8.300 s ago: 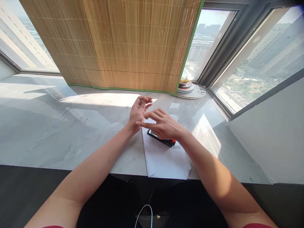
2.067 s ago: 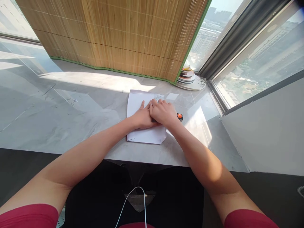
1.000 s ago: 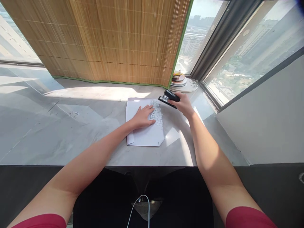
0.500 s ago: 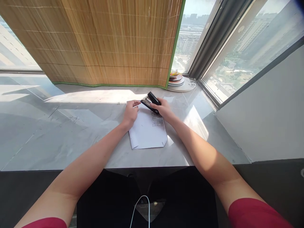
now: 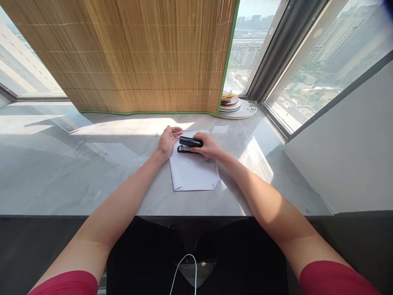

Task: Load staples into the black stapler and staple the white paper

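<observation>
A black stapler (image 5: 190, 142) lies level over the upper part of some white paper (image 5: 195, 174), its jaws a little apart at the left end. My right hand (image 5: 208, 145) grips it from the right, fingers along the top and thumb lower down. At the paper's upper left edge my left hand (image 5: 167, 141) rests on its side, fingers stretched toward the stapler and holding nothing. The paper's lower corners look folded. Small staples, partly hidden by my right hand and the stapler, lie in rows on the paper's right side.
Loose staples (image 5: 103, 154) are scattered on the grey marble-like counter (image 5: 70, 180) at the left. A stack of plates (image 5: 230, 104) stands at the back right by the window. A bamboo blind (image 5: 147, 57) hangs along the back. A white wall (image 5: 346, 151) bounds the right side.
The stapler has turned from a slant with its jaws wide to lying level and more closed over the paper. My left hand has rolled onto its side, fingers still stretched out.
</observation>
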Available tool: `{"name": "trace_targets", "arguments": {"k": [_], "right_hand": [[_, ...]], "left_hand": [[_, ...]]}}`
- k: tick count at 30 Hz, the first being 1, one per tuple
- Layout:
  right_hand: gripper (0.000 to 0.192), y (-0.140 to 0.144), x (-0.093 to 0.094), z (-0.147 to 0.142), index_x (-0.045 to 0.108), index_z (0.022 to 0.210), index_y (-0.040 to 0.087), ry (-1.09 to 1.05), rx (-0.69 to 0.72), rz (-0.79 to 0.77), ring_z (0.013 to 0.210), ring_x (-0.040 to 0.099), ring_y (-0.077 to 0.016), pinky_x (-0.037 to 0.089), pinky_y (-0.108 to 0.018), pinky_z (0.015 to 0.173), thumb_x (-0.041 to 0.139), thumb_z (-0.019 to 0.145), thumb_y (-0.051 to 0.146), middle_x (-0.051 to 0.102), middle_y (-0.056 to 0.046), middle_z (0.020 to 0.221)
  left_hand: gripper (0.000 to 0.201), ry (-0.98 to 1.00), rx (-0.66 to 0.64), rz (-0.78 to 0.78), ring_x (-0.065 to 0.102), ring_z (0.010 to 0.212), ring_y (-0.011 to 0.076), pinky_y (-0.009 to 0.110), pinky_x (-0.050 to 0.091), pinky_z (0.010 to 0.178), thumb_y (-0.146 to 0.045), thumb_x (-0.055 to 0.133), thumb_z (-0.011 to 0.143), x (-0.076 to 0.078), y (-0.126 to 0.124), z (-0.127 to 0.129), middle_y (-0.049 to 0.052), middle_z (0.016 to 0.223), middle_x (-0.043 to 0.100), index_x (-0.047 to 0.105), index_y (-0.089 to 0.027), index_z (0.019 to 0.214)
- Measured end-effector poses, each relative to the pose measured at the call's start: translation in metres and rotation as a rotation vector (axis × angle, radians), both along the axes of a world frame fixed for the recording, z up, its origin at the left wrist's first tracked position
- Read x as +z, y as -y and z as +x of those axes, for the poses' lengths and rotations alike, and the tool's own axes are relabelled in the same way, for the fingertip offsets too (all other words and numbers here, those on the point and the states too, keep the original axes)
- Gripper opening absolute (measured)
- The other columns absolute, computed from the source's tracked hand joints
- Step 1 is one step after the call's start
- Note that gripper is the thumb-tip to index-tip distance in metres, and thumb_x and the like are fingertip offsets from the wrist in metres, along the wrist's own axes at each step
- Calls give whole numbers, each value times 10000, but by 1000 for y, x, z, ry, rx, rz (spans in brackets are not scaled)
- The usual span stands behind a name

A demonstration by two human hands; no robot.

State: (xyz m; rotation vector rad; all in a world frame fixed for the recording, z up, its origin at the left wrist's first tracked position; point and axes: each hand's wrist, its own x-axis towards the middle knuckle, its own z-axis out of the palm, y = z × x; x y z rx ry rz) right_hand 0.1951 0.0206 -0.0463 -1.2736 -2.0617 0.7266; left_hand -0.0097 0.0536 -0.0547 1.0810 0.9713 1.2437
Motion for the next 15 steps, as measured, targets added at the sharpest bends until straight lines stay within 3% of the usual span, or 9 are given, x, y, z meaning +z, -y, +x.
{"name": "trace_targets", "arguments": {"k": [5,9,11,15], "right_hand": [[452,0,13,28,711,1130,210,-112,100,-91,872,576,-186,441,-299,751,764,794,508,701,-65,1105],[497,7,30,61,654,1352,248,-280,85,-378,645,520,-126,432,-294,568,593,903,450,693,-96,1279],[520,12,34,65,644,1378,233,-297,115,-543,567,509,-118,438,-305,506,572,892,404,707,-109,1255],[536,15,32,57,627,1364,145,-306,152,-751,560,603,-164,518,-327,479,594,868,346,738,-105,987]], "left_hand": [[569,2,-20,6,634,1270,298,462,501,1095,-719,414,980,3,2,1,136,1223,727,674,-212,990],[589,21,3,-4,635,1278,292,462,504,1098,-740,413,972,3,2,0,136,1233,727,680,-217,1009],[580,59,1,-7,643,1267,289,463,503,1101,-720,411,983,1,0,-2,141,1235,726,683,-210,1020],[541,169,-11,-36,666,1225,277,447,503,1103,-661,417,1012,-3,-4,-6,149,1224,730,686,-193,1036]]}}
